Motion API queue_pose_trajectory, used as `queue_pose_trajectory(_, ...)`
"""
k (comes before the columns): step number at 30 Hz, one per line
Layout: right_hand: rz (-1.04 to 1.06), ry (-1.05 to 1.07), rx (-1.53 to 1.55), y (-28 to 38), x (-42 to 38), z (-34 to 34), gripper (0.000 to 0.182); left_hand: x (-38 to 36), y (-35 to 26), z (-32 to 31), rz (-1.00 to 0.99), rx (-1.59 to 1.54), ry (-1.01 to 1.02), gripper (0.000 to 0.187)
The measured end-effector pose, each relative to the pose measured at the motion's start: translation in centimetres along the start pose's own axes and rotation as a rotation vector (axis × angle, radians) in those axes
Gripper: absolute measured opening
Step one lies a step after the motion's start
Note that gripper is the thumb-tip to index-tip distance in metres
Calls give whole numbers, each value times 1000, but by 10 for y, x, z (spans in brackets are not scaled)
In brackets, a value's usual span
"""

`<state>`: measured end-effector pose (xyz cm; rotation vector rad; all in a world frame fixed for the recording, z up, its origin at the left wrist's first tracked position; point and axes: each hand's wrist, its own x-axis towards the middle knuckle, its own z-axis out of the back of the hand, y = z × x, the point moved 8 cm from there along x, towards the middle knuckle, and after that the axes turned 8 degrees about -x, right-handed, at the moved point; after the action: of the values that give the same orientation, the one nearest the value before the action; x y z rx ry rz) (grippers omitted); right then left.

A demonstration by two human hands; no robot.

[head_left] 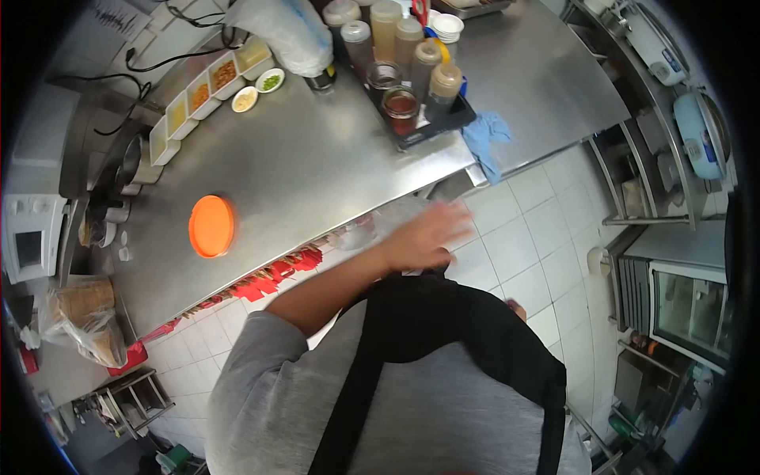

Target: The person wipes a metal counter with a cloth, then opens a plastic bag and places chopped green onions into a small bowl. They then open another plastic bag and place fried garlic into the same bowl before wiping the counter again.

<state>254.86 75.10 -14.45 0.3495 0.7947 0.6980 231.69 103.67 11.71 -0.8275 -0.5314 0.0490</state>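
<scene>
My left hand (427, 236) is held out in front of my body with its fingers spread and nothing in it, a little blurred. It hovers near the steel counter's (317, 158) front edge, over the floor side. Only a small bit of my right hand (516, 309) shows past the black apron (467, 317), and its fingers are hidden. On the counter to the left lies a round orange lid or plate (212, 226). Closest ahead of my left hand is a dark tray (435, 131) of squeeze bottles (385, 32) and a jar of dark red liquid (400, 109). A blue cloth (487, 138) hangs at the counter's corner.
White tubs (180, 117) of toppings line the counter's back, near two small dishes (271, 80). A plastic bag (289, 32) stands there too. Red-handled items (277, 273) hang along the front edge. Metal shelves (653, 158) and a glass-fronted cabinet (690, 309) are on the right.
</scene>
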Motion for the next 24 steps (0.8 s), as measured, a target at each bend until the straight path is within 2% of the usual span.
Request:
queue_pose_trajectory(1,-46,4,-202,-40,-12,-1,21,-4,13,9,71,177,-38,40)
queue_pose_trajectory(2,-91,18,-405,-80,-24,-2,23,3,29,4,87,214,32,40)
queue_pose_trajectory(3,-130,38,-463,-111,-32,1,24,12,47,-2,109,253,100,40)
queue_pose_trajectory(4,-172,59,-464,-133,-31,7,24,24,63,-7,132,295,165,41)
queue_pose_trajectory(6,-226,58,-291,-165,-20,22,26,85,67,-5,107,394,13,40)
queue_pose_trajectory(8,-237,48,-126,-187,1,39,27,137,73,-12,52,763,-115,32)
queue_pose_trajectory(11,-186,42,111,-204,46,60,29,170,155,-50,546,899,147,25)
queue_pose_trajectory(14,-43,80,345,-207,101,75,32,178,162,-58,685,518,143,20)
queue_pose_trajectory(17,-15,161,465,-213,145,83,34,153,70,2,422,227,-315,16)
queue_pose_trajectory(19,-171,228,456,-200,152,82,41,119,55,20,422,263,-440,18)
queue_pose_trajectory(20,-266,257,441,-187,145,95,45,105,49,14,427,263,-501,19)
queue_pose_trajectory(21,-415,300,776,-68,108,96,54,100,61,-28,388,248,-364,24)
queue_pose_trajectory(22,-465,458,1286,50,86,73,56,100,59,-51,335,352,-298,26)
queue_pose_trajectory(23,-258,798,1478,126,106,37,51,96,54,-68,275,454,-237,27)
queue_pose_trajectory(24,-192,869,1513,193,112,20,45,93,51,-75,209,570,-183,29)
